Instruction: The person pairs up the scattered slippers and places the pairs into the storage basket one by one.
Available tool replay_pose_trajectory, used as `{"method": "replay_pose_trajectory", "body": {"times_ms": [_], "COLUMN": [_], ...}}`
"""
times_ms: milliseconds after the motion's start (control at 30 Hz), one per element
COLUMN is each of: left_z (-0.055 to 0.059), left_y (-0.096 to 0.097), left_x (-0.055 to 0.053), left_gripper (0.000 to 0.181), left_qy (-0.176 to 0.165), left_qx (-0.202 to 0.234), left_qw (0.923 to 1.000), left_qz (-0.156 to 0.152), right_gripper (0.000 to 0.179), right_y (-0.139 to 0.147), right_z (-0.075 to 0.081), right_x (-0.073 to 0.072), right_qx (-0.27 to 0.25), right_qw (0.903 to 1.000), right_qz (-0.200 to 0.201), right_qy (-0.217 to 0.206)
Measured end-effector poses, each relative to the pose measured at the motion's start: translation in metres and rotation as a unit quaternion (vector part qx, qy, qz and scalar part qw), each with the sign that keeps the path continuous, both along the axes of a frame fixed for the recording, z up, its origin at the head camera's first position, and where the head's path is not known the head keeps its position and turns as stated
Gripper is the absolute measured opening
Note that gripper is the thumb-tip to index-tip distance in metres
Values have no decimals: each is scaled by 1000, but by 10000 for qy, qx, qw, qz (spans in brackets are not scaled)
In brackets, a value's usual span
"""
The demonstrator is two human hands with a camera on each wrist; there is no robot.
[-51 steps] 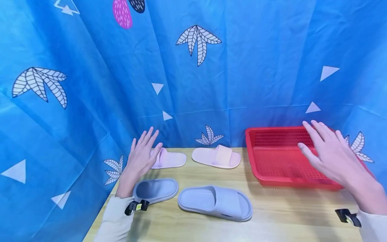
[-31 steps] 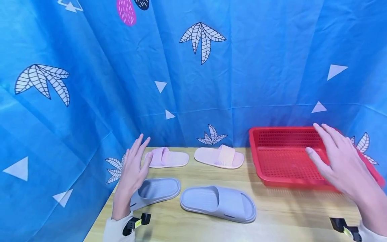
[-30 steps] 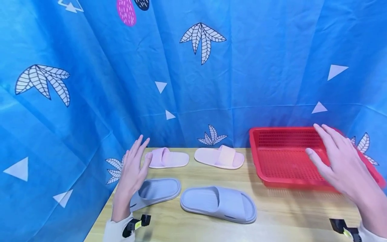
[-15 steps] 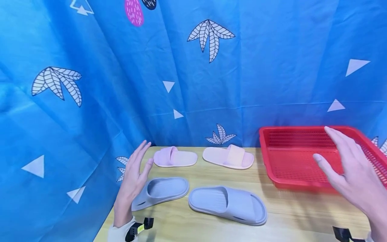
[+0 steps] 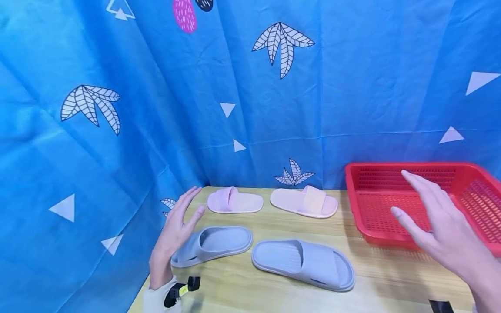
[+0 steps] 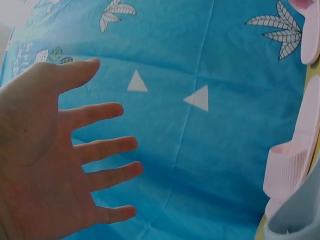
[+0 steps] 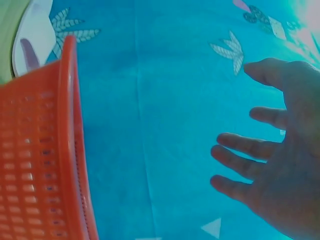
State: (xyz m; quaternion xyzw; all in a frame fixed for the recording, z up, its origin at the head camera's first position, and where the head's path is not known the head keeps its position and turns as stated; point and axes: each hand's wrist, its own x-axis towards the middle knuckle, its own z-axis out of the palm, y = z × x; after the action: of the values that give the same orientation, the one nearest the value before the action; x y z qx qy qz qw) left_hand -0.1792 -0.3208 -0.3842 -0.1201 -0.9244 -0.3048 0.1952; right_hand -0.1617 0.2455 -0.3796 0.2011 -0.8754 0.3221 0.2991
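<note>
Two smooth grey slippers [image 5: 322, 265] and, behind them, two pink slippers [image 5: 287, 199] with ribbed straps lie on the wood-grained table [image 5: 235, 291], beside one slotted red basket [image 5: 391, 240]. Fingers extended, the left hand [image 5: 172, 237] hovers near the grey pair — the right hand [image 5: 448, 234] by the basket. The blue cloth's [image 5: 372, 65] lettering [image 6: 26, 56] is blurred.

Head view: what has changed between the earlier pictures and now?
The left hand and right hand drew back toward the person, the left uncovering the left pink slipper. The camera view swung left. Nothing was gripped or released; the other pink slipper, gray slippers and red basket stayed put.
</note>
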Motion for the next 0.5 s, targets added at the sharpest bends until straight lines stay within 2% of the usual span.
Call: {"method": "replay_pose_trajectory", "body": {"times_ms": [300,500], "left_z": [-14,-25], "left_y": [-15,-28], "left_x": [1,8], "left_gripper": [58,59], "left_qy": [-255,-293], "left_qx": [-44,-214], "left_qw": [9997,9993], "left_qz": [9,-8], "right_gripper": [98,102], "right_y": [-15,-26], "right_z": [-4,-7], "right_x": [0,0], "right_qx": [85,115], "right_qw": [9992,9984], "right_qz": [355,478], "right_qy": [-186,-290]}}
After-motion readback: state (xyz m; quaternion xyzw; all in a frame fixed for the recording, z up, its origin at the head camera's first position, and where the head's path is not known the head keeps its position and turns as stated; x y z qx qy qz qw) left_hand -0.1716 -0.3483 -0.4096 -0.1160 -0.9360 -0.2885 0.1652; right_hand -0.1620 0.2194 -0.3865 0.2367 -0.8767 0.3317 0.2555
